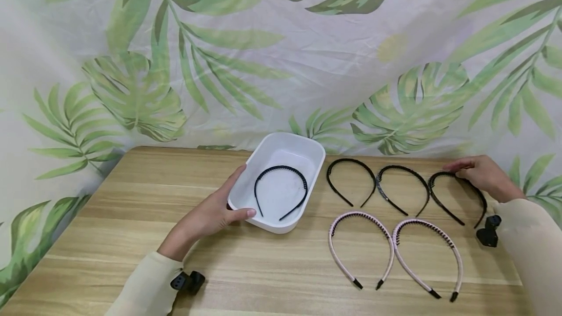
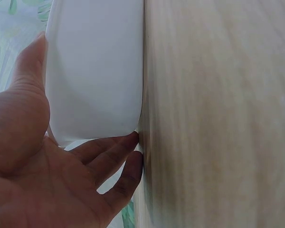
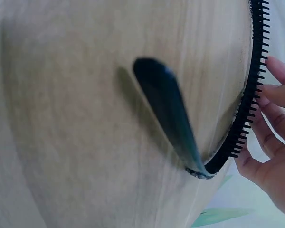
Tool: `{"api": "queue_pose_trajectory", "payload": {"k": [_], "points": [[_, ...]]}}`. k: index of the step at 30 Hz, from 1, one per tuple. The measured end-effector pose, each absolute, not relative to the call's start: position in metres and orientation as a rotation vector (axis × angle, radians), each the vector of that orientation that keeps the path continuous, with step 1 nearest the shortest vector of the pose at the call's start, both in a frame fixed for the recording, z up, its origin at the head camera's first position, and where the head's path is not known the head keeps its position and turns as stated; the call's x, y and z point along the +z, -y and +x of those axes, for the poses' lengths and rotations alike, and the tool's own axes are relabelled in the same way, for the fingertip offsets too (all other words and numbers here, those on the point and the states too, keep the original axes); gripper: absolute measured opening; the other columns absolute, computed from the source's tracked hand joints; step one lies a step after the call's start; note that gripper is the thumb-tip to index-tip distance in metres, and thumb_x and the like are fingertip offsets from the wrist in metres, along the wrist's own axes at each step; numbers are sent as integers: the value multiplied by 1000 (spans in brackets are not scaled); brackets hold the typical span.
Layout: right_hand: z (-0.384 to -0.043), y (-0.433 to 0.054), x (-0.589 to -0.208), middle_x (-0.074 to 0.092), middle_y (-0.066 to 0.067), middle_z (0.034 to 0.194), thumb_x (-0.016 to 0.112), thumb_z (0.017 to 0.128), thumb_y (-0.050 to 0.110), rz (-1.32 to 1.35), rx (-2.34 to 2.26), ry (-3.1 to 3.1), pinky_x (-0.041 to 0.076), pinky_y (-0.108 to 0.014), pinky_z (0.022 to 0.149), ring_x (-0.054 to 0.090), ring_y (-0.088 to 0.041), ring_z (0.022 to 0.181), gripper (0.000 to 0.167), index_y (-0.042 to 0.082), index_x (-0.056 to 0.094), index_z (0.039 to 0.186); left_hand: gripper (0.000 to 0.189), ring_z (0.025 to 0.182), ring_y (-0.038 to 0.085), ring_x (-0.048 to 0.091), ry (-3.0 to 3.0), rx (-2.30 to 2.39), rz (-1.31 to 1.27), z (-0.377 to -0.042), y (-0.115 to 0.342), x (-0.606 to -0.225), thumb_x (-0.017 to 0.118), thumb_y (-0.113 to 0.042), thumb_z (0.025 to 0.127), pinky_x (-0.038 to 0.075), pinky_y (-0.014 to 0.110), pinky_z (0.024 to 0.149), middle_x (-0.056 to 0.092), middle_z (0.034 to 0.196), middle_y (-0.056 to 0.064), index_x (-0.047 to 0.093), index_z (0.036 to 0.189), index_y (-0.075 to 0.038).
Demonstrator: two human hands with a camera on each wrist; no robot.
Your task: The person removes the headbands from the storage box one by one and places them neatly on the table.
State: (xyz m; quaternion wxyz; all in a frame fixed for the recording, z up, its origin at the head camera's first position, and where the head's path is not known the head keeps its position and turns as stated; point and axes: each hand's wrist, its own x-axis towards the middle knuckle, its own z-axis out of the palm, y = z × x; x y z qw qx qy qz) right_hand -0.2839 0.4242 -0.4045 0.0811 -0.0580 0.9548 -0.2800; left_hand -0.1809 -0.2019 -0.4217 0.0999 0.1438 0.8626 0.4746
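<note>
My left hand point(image 1: 215, 211) grips a white plastic tub point(image 1: 271, 226) by its left side, thumb over the near rim; in the left wrist view its fingers reach under the tub's rounded edge. Inside the tub lies one black headband point(image 1: 285, 167). At the far right of the table my right hand point(image 1: 483, 175) pinches the top of another black headband point(image 1: 485, 204). The right wrist view shows that headband's comb teeth point(image 3: 249, 95) at the fingertips, with one tip pointing toward the camera.
Two more black headbands point(image 1: 351, 160) lie in a row between the tub and the right hand. Nearer the front are two pink headbands point(image 1: 361, 214) with black tips. All stand on a wooden table point(image 1: 254, 277) against a leaf-patterned cloth point(image 1: 316, 62).
</note>
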Motion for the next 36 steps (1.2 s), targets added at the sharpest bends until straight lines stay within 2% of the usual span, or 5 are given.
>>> {"api": "queue_pose_trajectory", "payload": {"k": [5, 9, 14, 30, 36], "points": [[-281, -424, -401, 62, -36, 135, 54, 106, 2, -165, -808, -2858, 49, -16, 73, 47, 22, 87, 34, -11, 63, 135, 108, 140, 37, 47, -2543, 1404, 412, -180, 202, -420, 81, -25, 94, 39, 54, 112, 21, 174, 15, 6, 171, -23], [-278, -423, -398, 61, -36, 137, 55, 108, 11, -162, -771, -2859, 55, -29, 79, 69, -19, 101, 37, -10, 61, 138, 109, 136, 35, 49, -2536, 1400, 403, -179, 202, -419, 82, -30, 93, 41, 51, 109, 22, 173, 16, 5, 171, -23], [-274, -414, -391, 57, -39, 140, 53, 110, 18, -188, -719, -2884, 51, -60, 93, 54, -58, 124, 42, -11, 57, 141, 109, 127, 34, 52, -2518, 1410, 412, -179, 202, -417, 81, -28, 94, 47, 41, 97, 25, 172, 17, 5, 171, -23], [-256, -361, -368, 70, -30, 126, 63, 106, 22, -294, -753, -3002, 51, -37, 83, 65, -49, 114, 36, -4, 69, 130, 107, 133, 37, 52, -2528, 1407, 440, -177, 202, -414, 80, -26, 95, 46, 49, 105, 24, 172, 20, 4, 171, -20], [-249, -338, -354, 69, -26, 128, 58, 109, 29, -316, -740, -2962, 52, -56, 90, 65, -45, 116, 38, 3, 68, 133, 108, 129, 35, 54, -2524, 1401, 425, -177, 202, -413, 80, -29, 94, 46, 46, 103, 26, 171, 20, 5, 171, -21]]}}
